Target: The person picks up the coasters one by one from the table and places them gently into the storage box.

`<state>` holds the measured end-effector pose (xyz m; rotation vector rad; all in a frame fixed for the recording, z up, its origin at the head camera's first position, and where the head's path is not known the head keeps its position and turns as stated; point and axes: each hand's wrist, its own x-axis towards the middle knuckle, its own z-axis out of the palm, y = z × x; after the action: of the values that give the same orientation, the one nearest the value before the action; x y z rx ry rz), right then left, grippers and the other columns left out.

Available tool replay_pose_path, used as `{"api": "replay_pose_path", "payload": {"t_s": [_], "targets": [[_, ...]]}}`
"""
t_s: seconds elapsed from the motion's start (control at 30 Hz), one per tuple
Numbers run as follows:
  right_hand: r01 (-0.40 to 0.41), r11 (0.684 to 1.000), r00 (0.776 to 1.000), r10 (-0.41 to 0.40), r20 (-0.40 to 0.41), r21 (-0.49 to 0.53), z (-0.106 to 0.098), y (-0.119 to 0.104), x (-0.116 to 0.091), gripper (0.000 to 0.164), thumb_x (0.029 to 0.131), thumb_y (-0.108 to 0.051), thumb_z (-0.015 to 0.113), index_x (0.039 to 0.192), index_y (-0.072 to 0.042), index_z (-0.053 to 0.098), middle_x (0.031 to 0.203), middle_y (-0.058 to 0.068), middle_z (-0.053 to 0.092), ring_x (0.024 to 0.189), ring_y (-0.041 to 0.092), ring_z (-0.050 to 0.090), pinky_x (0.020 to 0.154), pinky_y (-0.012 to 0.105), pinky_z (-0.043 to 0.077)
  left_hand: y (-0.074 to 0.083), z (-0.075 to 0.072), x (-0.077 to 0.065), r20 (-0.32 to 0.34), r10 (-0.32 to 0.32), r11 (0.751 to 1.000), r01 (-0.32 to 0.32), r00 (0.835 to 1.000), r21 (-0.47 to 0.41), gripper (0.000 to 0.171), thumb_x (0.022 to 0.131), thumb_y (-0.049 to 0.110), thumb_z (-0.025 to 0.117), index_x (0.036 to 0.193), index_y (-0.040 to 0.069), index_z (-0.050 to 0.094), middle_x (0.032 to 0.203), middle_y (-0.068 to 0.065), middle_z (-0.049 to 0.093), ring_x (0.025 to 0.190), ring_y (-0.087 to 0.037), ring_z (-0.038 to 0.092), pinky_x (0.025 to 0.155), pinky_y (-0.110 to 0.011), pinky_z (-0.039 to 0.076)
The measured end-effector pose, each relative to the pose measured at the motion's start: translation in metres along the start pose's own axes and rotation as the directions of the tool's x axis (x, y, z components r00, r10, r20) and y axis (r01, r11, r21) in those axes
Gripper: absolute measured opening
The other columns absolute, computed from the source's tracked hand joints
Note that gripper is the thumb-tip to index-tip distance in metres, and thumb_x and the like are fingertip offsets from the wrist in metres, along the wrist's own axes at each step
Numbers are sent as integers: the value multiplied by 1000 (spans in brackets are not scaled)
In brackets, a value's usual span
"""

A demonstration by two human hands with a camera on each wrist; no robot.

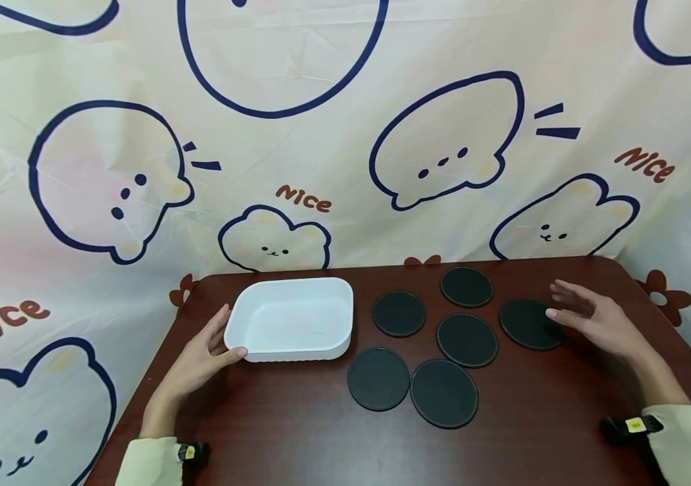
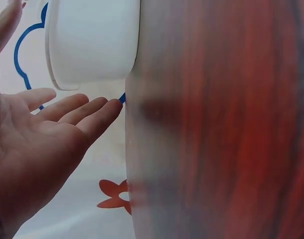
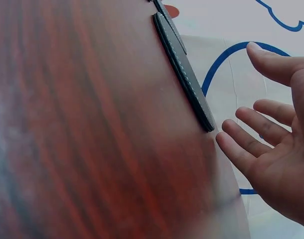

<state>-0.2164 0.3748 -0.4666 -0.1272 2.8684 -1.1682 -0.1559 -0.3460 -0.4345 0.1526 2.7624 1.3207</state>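
White plastic tray (image 1: 291,320), shallow and rectangular, toward the back-left part of a dark reddish wooden table (image 1: 297,432), hollow side up and holding nothing visible. Left hand (image 1: 200,358) at the tray's near-left corner, fingers straight and relaxed, thumb tip touching or just short of the rim, nothing gripped; likely placed there to steady the tray against sliding. From the left wrist view, palm open toward the tray's side wall (image 2: 92,42), fingertips (image 2: 99,112) just beside the table edge.

Six black round coasters with stitched rims, flat on the right half of the table: rightmost coaster (image 1: 529,324) near the right edge, the others loosely clustered between it and the tray, two near-side ones (image 1: 412,386) touching or almost so. Right hand (image 1: 591,317) hovering over the rightmost coaster's right rim, fingers spread and straight, holding nothing; probably poised at the edge because so thin a disc offers purchase only there. From the right wrist view, coaster (image 3: 184,74) seen edge-on, fingertips (image 3: 231,149) just beside it, contact not discernible.

Cartoon-printed cloth (image 1: 345,135) as backdrop.
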Motion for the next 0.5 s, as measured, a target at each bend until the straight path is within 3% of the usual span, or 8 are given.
{"api": "replay_pose_path", "payload": {"t_s": [0.07, 0.27, 0.37, 0.47, 0.5], "targets": [[2, 1000, 1000, -2, 8, -1, 0, 1, -2, 84, 105, -46, 69, 168, -5, 33, 161, 32, 48, 140, 53, 50, 81, 11, 49, 0, 2, 0, -1, -2, 1000, 2, 1000, -3, 106, 99, 28, 80, 174, 9, 8, 178, -25, 17, 157, -51, 37, 111, -50, 50], [10, 1000, 1000, -10, 25, -3, -1, 2, -1, 82, 105, -43, 69, 169, -6, 33, 163, 32, 45, 143, 55, 48, 82, 10, 47, 2, 4, -1, -7, -15, 1000, 15, 1000, 1, 111, 95, 29, 85, 174, 10, 10, 175, -29, 25, 149, -50, 50, 106, -45, 57], [9, 1000, 999, -9, 41, 0, -2, 1, 0, 83, 105, -43, 69, 169, -7, 32, 164, 32, 44, 144, 55, 47, 97, 34, 58, 3, 5, 0, -6, -29, 999, 29, 1000, 18, 112, 94, 31, 85, 174, 10, 10, 173, -30, 29, 144, -48, 57, 103, -44, 60], [8, 1000, 998, -8, 56, -3, -2, 1, 0, 84, 105, -43, 70, 169, -6, 31, 164, 32, 44, 144, 54, 47, 102, 59, 56, 2, 6, 0, -9, -44, 998, 44, 999, 43, 111, 95, 33, 85, 173, 7, 11, 173, -30, 30, 144, -47, 56, 104, -47, 59], [10, 1000, 998, -10, 59, -5, -1, 1, 0, 84, 104, -43, 70, 169, -6, 31, 164, 33, 44, 143, 54, 48, 103, 59, 56, 2, 6, 0, -7, -46, 998, 46, 999, 47, 110, 95, 33, 84, 173, 6, 11, 172, -30, 31, 145, -47, 56, 104, -48, 58]]}}
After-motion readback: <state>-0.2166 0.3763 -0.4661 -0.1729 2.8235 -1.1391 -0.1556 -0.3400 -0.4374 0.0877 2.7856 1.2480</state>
